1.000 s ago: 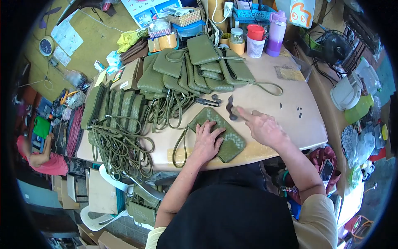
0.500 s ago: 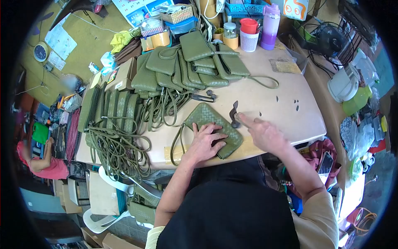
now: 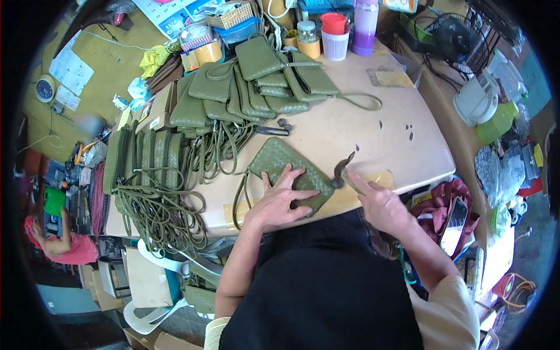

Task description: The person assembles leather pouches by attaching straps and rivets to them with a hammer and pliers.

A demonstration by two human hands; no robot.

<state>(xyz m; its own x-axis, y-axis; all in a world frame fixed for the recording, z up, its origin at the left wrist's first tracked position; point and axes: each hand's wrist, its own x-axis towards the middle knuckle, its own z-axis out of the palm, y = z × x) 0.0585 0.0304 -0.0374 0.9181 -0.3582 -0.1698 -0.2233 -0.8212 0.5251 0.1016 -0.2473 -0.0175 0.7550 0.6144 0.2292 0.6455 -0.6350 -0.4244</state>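
Observation:
A green woven-pattern pouch [image 3: 283, 153] lies on the table in front of me, its wrist strap [image 3: 238, 201] looping off the left side. My left hand [image 3: 280, 201] rests on the pouch with fingers spread, pressing it flat. In my right hand [image 3: 382, 204] is a hammer, its fingers closed around the light handle. The dark curved hammer head [image 3: 340, 170] is right at the pouch's right corner and overlaps its edge in this view.
Many similar pouches [image 3: 207, 84] are piled at the back, with more standing in a row [image 3: 157, 149] at left, straps tangled. A dark pair of pliers [image 3: 274, 130] lies behind the pouch. Cups [image 3: 335, 46] and a purple bottle [image 3: 365, 29] stand farther back. A person [image 3: 73, 251] sits at far left.
My right hand has brought the hammer down and nearer, to the pouch's right corner. My left hand stays on the pouch. The whole view has shifted slightly.

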